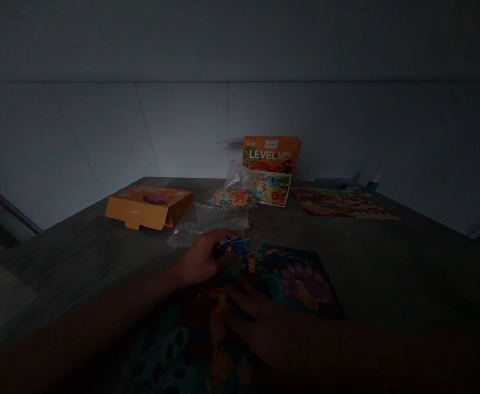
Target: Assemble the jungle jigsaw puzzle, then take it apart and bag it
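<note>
The scene is very dim. My left hand (202, 258) is closed on a few blue puzzle pieces (234, 245), held just above the table. A partly assembled colourful puzzle (301, 276) lies on the table right of those pieces. My right hand (250, 313) rests low over the puzzle's near left part, fingers stretched toward the pieces; I cannot see anything in it.
An orange box lid (147, 207) lies at the left. A crumpled clear plastic bag (207, 220) sits behind my left hand. An upright orange "LEVEL UP!" box (271, 154) stands by the wall with a bag of pieces (240, 191) and a picture card (273, 190). Another finished puzzle (340, 203) lies at the right.
</note>
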The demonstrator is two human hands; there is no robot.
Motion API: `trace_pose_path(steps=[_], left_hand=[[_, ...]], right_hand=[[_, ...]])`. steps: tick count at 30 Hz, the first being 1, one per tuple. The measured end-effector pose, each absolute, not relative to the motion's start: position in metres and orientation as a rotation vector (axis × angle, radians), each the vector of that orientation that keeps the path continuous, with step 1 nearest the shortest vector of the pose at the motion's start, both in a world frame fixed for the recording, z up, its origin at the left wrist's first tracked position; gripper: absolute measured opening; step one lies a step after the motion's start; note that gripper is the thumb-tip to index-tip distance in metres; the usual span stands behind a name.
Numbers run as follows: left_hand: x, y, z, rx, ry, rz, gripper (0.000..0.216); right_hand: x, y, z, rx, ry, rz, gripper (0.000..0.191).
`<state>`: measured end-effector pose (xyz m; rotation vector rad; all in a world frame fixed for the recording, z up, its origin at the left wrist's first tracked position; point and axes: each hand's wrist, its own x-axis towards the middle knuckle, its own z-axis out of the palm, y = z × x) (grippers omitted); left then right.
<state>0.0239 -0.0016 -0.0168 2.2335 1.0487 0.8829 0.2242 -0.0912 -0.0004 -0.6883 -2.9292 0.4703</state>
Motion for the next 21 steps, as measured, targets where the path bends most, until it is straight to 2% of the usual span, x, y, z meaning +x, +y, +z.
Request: trace_pose_path(steps=[4,8,11,14,17,21], left_hand=[[0.026,-0.005,-0.016,2.253,1.043,0.906,0.022],[0.025,-0.006,-0.019,2.320,1.097,0.913,0.023],[0.022,-0.005,-0.021,2.377,1.140,0.945,0.034],[0.018,-0.003,-0.020,2.452,1.113,1.003,0.046],[0.017,-0.002,-0.019,2.555,1.038,0.965,0.045],[0.018,-0.003,-0.018,2.588,1.066,0.885,0.043]], right_hand=[[0.226,-0.082,0.022,-0.618,-2.896,0.700,0.050],[0.231,-0.068,0.017,-0.428,-2.803,0.873,0.042],[0.231,-0.053,-0.002,-0.428,-2.639,0.679,0.030],[0.229,-0.041,-0.017,-0.867,-2.464,0.370,0.018],[0.227,-0.036,-0.021,-1.152,-2.404,0.201,0.021],[0.229,-0.034,-0.022,-1.142,-2.458,0.164,0.022]])
